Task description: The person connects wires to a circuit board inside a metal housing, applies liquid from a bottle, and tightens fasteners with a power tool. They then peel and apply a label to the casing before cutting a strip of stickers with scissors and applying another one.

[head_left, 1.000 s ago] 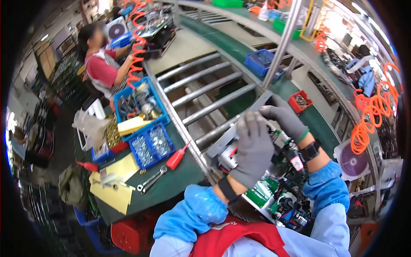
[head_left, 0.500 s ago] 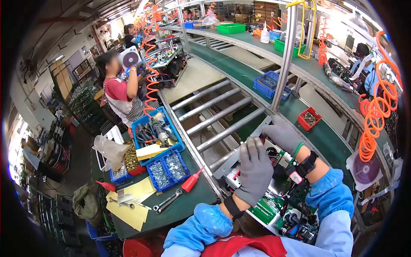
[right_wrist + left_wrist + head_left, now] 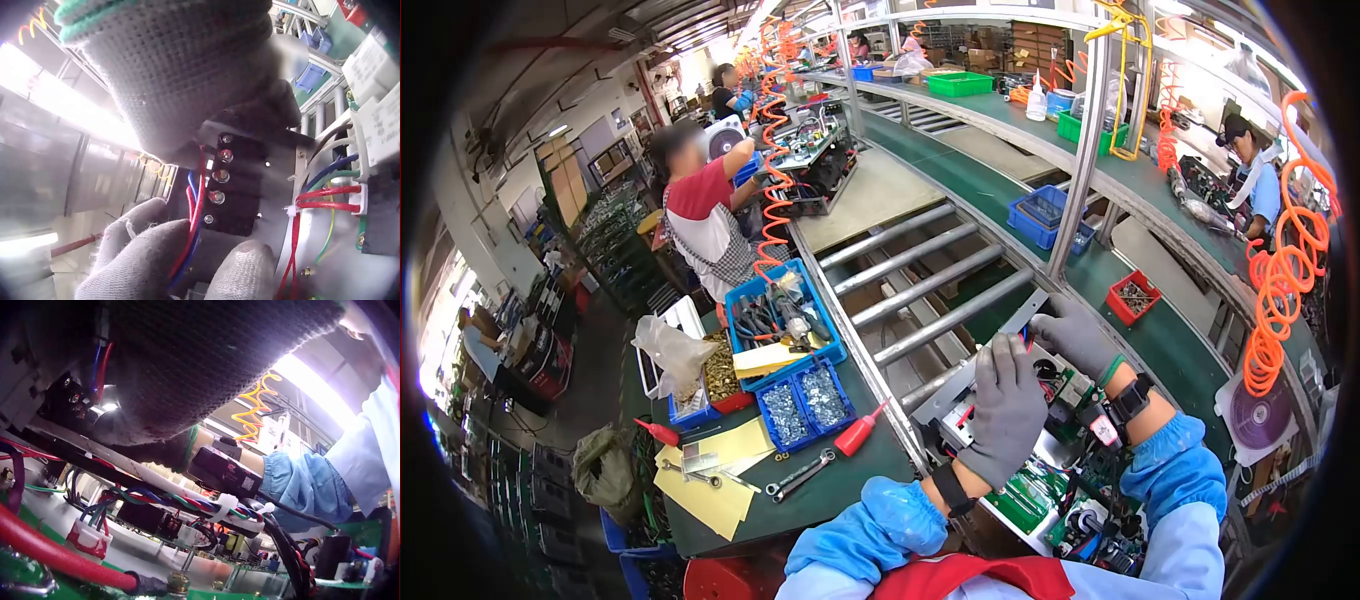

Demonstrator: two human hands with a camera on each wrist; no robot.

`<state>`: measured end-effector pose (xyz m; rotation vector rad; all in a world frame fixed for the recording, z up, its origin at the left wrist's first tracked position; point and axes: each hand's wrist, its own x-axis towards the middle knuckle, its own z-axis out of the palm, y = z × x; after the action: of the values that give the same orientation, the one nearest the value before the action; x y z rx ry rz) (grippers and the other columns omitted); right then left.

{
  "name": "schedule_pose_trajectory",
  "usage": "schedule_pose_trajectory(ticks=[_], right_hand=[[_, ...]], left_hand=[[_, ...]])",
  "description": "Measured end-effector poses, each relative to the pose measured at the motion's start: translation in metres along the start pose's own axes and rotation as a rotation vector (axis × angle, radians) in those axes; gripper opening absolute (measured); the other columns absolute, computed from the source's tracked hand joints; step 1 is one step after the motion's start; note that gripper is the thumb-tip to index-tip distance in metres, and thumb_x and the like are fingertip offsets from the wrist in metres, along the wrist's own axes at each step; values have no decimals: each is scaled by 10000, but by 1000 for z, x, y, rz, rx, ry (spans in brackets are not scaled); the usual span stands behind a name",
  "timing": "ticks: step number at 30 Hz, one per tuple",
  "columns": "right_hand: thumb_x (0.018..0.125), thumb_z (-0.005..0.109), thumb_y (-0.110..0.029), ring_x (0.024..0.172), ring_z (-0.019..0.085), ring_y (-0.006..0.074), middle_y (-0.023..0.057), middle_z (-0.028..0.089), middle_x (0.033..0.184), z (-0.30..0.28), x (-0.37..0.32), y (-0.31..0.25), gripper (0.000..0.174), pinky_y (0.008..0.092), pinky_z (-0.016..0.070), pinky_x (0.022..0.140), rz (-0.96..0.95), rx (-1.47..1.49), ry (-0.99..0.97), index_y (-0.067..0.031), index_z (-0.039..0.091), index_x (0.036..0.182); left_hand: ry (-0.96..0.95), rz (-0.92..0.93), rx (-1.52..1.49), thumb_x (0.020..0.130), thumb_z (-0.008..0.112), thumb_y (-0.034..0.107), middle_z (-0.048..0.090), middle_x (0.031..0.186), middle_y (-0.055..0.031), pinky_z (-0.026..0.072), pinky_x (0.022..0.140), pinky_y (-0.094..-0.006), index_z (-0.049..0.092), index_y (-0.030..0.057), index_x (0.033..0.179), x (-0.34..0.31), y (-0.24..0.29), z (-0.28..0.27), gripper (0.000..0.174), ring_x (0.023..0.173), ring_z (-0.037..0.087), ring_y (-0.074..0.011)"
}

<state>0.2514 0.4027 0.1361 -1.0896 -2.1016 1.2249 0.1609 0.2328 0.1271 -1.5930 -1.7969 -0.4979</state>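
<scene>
Both gloved hands work over a metal chassis with green circuit boards (image 3: 1022,500). My left hand (image 3: 1007,412) reaches across the near metal panel with fairly straight fingers. Its thumb and fingers (image 3: 240,275) lie on either side of red and blue wires (image 3: 195,215) in the right wrist view. My right hand (image 3: 1080,338) curls at the panel's far end, holding the upper part of these wires, its fingertips largely hidden. Beneath it, a black terminal block (image 3: 247,187) with several screws sits on the grey panel. A twisted wire bundle (image 3: 156,499) runs inside the chassis.
Left of the chassis, a green-topped bench holds blue screw bins (image 3: 805,405), a blue tool tray (image 3: 840,345), a red squeeze bottle (image 3: 857,434), and wrenches (image 3: 802,478). Metal rollers (image 3: 935,310) lie ahead. A red bin (image 3: 1133,297) stands on the green conveyor. Orange coiled hoses (image 3: 1280,290) hang right.
The head view has tilted up and turned left, so the scene sits lower and further right. Both hands stay at the panel. The worker at left has raised an arm.
</scene>
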Motion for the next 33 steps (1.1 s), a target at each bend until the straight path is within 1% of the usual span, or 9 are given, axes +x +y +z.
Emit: schedule_pose_trajectory(ticks=[6,10,12,17,20,28,30,32,33], right_hand=[[846,670,-307,882,667,267,176,698,940,-4,-4,3,387,385,516,820,-112,-87,-11,22,645,1046],[873,740,-320,1076,631,238,168,653,1210,-9,-24,-22,637,369,500,965,-171,-19,-120,40,505,1344],[832,773,-385,1109,643,299,242,636,1213,-4,-32,-43,762,393,500,971,-42,-157,-96,60,440,1353],[814,753,-344,1084,667,350,287,657,1124,16,-27,-43,682,418,513,934,37,-295,69,92,450,1243],[742,808,-393,1111,634,452,294,591,1119,20,-13,-14,710,458,507,947,94,-142,95,29,482,1210],[726,850,-363,1146,603,360,225,607,1217,15,-13,1,735,427,451,1015,-134,6,54,7,518,1267],[771,831,-408,1179,592,327,213,614,1241,12,-13,6,784,412,438,1043,-204,7,1,24,490,1329],[823,795,-459,1227,575,313,222,600,1301,6,-19,0,855,400,426,1066,-261,-3,-54,45,432,1410],[851,759,-513,1271,563,337,255,576,1352,-2,-28,-15,909,399,410,1094,-143,-108,-105,47,386,1462]], left_hand=[[-24,10,33,810,615,145,607,1256,-213,415,1071,-484,670,-116,1124,1,-1,-4,412,1193,569,-364],[27,3,-7,871,611,156,630,1226,-205,418,1068,-479,666,-115,1133,0,-1,-2,381,1195,571,-358],[30,-10,-9,897,606,156,638,1214,-204,426,1062,-477,664,-116,1132,0,0,1,363,1197,572,-355],[66,-40,-31,888,617,147,631,1215,-207,433,1056,-478,655,-120,1133,0,-1,-3,364,1189,576,-357],[80,-35,-61,879,628,142,627,1217,-211,434,1054,-481,647,-129,1136,-2,1,5,374,1185,575,-360],[-117,19,-269,850,669,299,571,1305,-234,368,1083,-550,650,-66,1190,-9,-19,-16,500,1302,496,-409],[-445,-17,-659,840,696,352,609,1303,-167,469,1011,-481,716,88,1160,1,-63,-60,415,1237,573,-345],[-255,-258,-965,841,722,270,697,1148,-168,531,917,-398,743,34,1046,-15,-105,-68,314,1017,687,-314],[-254,-191,-916,867,693,202,712,1100,-161,533,880,-352,735,10,1046,-13,-130,-77,266,986,698,-280]])
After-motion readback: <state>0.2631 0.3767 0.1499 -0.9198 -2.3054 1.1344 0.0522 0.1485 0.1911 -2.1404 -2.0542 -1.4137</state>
